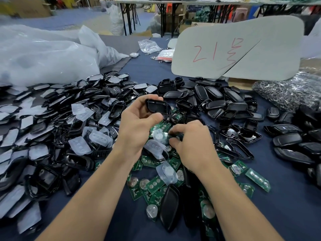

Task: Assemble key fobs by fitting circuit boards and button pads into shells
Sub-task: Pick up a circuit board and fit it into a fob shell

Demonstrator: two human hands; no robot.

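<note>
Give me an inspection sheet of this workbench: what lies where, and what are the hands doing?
Surface: dark blue cloth, mostly covered.
Job's things: black shells heaped left and right; green circuit boards piled centre; translucent button pads scattered among them.
Clutter: plastic bags far left; grey board with red writing; bag of metal rings right.
Hands: left hand holds a single shell raised; right hand reaches into the boards, fingers curled, grip unclear.
Cables: nothing seen.
Surroundings: folding tables and cartons behind.
</note>
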